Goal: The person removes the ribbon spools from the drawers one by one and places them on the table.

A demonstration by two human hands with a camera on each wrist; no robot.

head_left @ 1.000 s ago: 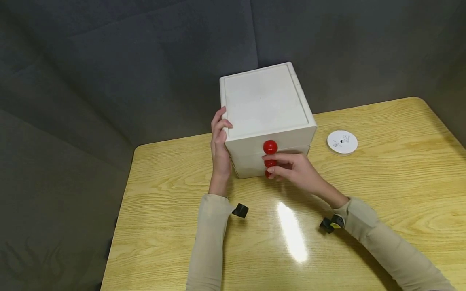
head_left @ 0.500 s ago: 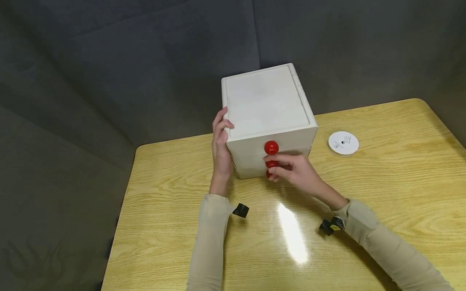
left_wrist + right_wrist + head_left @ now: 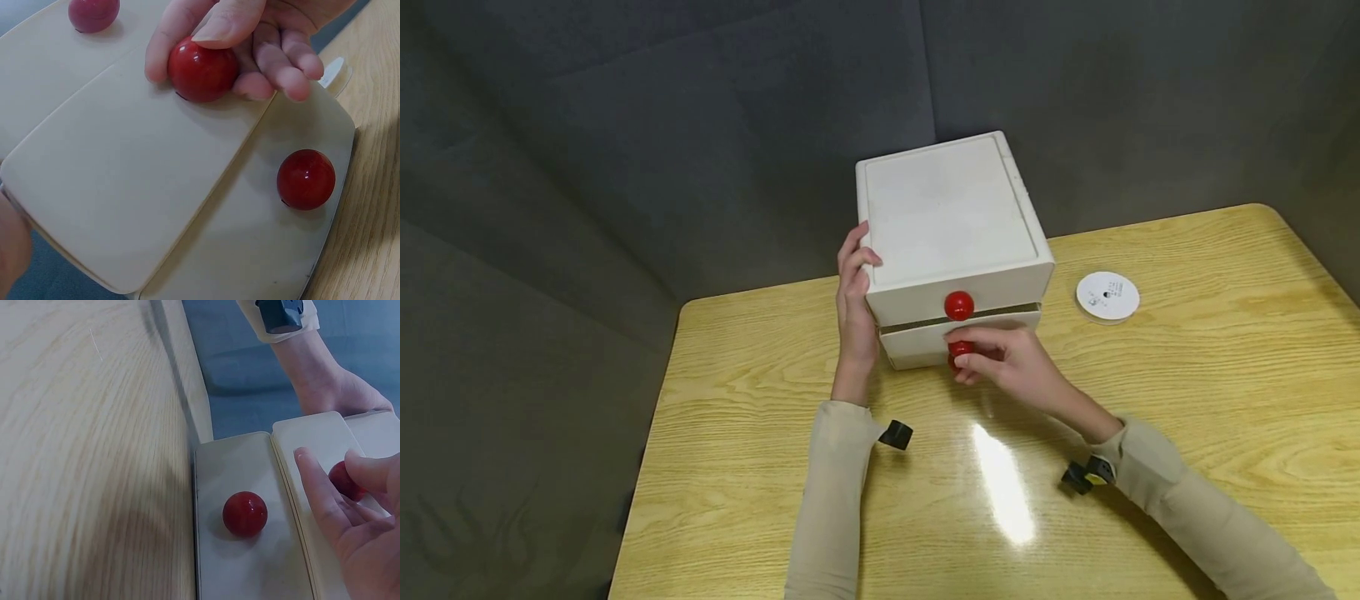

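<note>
A white drawer cabinet (image 3: 947,217) with red ball knobs stands against the dark cloth. My left hand (image 3: 855,304) holds its left side, fingertips bent over the top edge. My right hand (image 3: 1011,362) pinches the middle drawer's red knob (image 3: 203,70) between thumb and fingers. That middle drawer (image 3: 125,169) stands slightly pulled out, with a dark gap above its front. Over it sits the top drawer's knob (image 3: 958,306). The bottom drawer's knob (image 3: 245,514) is free of the fingers, and its drawer front (image 3: 231,244) lies further back than the middle one.
To the right of the cabinet a flat white round spool (image 3: 1107,297) lies on the wooden table (image 3: 737,475). Dark cloth (image 3: 737,150) hangs right behind the cabinet and along the table's left side.
The right hand has drawn the middle drawer a little toward the person, and a gap has appeared under the top drawer. The left hand stays in place on the cabinet.
</note>
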